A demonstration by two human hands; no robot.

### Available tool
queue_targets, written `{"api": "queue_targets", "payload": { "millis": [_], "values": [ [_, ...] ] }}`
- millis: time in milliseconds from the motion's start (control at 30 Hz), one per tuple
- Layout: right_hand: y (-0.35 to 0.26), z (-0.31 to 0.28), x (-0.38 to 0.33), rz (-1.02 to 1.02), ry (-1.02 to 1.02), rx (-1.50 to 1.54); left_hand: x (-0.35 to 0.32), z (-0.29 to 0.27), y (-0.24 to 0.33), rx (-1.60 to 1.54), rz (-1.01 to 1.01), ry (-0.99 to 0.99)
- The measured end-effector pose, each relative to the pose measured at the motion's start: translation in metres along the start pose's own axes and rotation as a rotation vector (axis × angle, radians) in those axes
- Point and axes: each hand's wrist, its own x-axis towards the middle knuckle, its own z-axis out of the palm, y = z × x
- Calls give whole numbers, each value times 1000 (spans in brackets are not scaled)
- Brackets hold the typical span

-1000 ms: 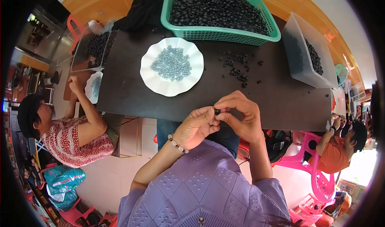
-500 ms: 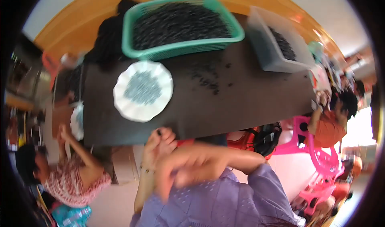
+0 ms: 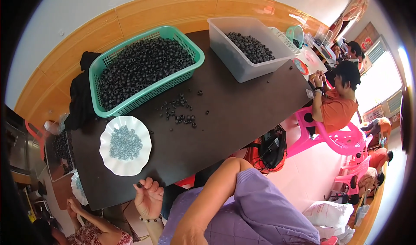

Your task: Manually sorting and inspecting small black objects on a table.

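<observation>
My left hand (image 3: 148, 197) hovers at the near edge of the dark table (image 3: 242, 111), fingers curled around a small black ring (image 3: 139, 185) pinched at the fingertips. Just beyond it stands a white scalloped plate (image 3: 109, 162) holding a heap of small grey metal parts (image 3: 125, 143). Of my right arm only the bent elbow and purple sleeve (image 3: 260, 197) show; the hand itself is outside the picture. Loose black rings (image 3: 180, 113) lie scattered mid-table, in front of a green basket (image 3: 190, 50) heaped with the same rings.
A clear plastic tub (image 3: 242, 67) of black rings stands at the far right of the table. A person in orange (image 3: 336, 106) sits on a pink chair (image 3: 342, 139). A black bag (image 3: 268, 147) lies under the table. Another person (image 3: 86, 232) sits at lower left.
My hands, joined on a black ring before, have parted. The right hand has left the picture; the left stays by the table edge with the ring. The view has swung right.
</observation>
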Motion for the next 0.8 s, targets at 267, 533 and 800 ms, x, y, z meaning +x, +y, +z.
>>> {"api": "queue_targets", "payload": {
  "millis": [267,533,800],
  "values": [
    [-9,-18,3,9,63,135,4,4,2,-36,-8,20],
    [-67,-123,15,884,585,872,5,-13,5,-59,-51,-91],
    [-86,-159,-88,1430,961,-411,4,4,-2,244,45,63]
  ]
}}
